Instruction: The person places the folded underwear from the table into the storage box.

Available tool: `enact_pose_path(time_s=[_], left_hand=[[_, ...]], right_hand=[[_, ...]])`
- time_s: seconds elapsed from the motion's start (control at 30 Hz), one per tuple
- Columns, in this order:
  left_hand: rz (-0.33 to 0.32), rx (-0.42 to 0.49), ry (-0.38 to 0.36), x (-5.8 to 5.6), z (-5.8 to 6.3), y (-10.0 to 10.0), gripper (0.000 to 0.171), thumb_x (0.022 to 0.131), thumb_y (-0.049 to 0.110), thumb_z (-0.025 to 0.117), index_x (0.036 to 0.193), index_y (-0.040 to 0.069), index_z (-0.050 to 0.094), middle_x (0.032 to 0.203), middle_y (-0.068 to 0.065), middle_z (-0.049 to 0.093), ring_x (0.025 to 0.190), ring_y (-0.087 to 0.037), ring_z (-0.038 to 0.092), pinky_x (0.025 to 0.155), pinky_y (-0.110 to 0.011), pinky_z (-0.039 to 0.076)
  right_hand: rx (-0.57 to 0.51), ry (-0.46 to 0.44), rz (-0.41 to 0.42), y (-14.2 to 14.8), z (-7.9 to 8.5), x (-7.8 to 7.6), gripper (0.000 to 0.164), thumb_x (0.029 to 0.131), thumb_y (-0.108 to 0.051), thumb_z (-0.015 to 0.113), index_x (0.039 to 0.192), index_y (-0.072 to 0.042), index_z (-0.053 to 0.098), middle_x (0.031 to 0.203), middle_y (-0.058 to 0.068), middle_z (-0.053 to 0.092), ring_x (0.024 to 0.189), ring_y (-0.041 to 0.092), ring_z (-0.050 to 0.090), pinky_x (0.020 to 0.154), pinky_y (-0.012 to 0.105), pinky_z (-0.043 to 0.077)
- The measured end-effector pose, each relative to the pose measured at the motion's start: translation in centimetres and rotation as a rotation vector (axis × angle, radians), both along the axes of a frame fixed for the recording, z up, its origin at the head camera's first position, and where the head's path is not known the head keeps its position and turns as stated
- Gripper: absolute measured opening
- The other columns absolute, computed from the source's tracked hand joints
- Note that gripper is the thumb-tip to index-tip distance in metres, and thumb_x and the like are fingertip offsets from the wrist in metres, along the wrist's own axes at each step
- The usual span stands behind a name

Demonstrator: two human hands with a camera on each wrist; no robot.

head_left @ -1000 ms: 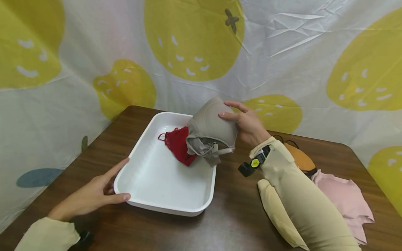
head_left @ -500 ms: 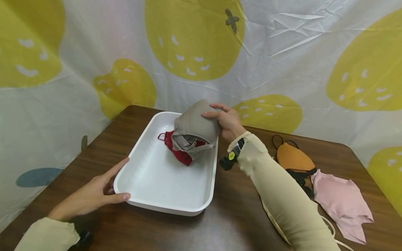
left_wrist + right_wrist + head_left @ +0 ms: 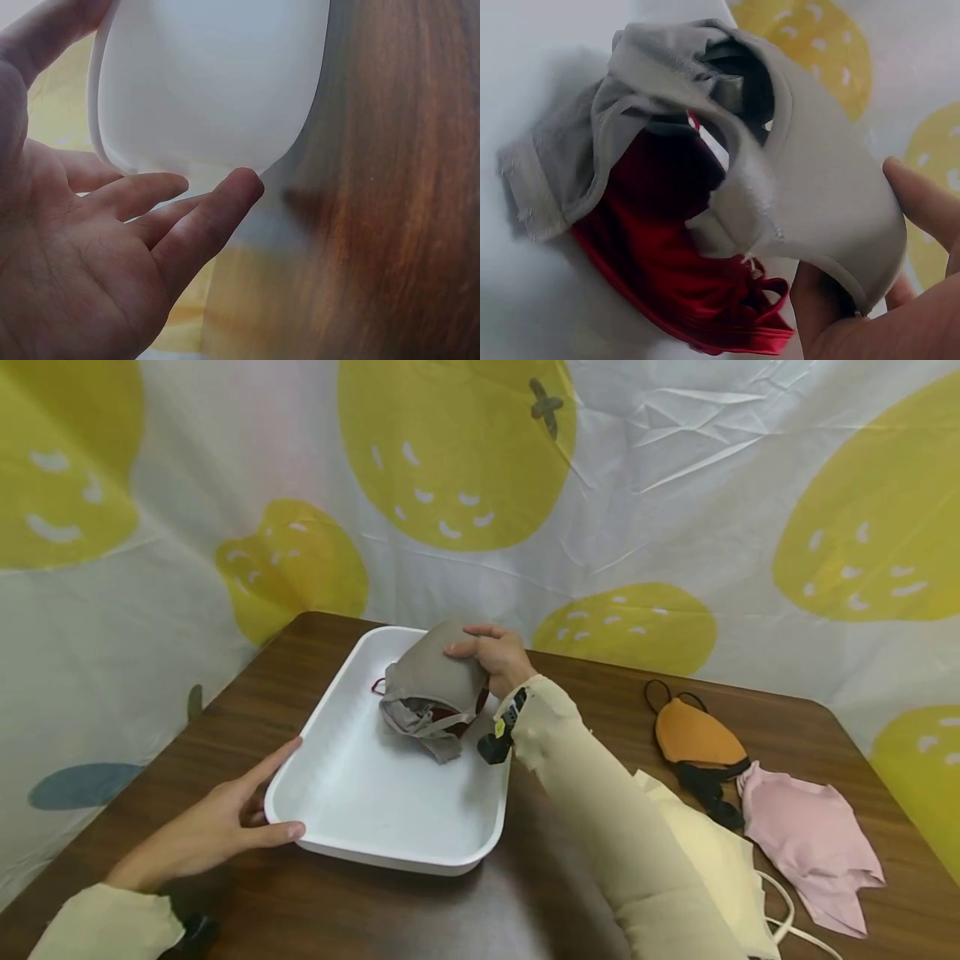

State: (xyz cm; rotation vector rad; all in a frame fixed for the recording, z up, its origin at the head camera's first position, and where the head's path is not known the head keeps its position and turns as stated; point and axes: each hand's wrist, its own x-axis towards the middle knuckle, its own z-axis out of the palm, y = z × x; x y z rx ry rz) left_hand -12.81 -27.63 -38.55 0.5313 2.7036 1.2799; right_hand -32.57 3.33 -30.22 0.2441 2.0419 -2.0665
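The grey moulded-cup fabric bra (image 3: 431,675) shifts left and lower into the white rectangular plastic tray (image 3: 390,806) mid-frame, pinched by the right hand (image 3: 498,658); the left hand (image 3: 213,827) grips the tray. Likely light, springy: hold the cup edge.

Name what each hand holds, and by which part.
The right hand holds the grey bra by one cup; the left hand holds the white tray by its near left corner.
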Motion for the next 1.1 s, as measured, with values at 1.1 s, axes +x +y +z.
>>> enact_pose_path(time_s=[1.1], left_hand=[[0.052, -0.104, 0.032, 0.2, -0.5, 0.0, 0.102, 0.088, 0.029, 0.078, 0.163, 0.020, 0.010, 0.149, -0.029, 0.045, 0.096, 0.003, 0.054, 0.078, -0.015, 0.048]], right_hand=[[0.265, 0.009, 0.120, -1.8, -2.5, 0.5, 0.058, 0.085, 0.008, 0.065, 0.140, -0.007, 0.054, 0.148, 0.021, 0.048, 0.133, 0.033, 0.049, 0.100, 0.057, 0.050]])
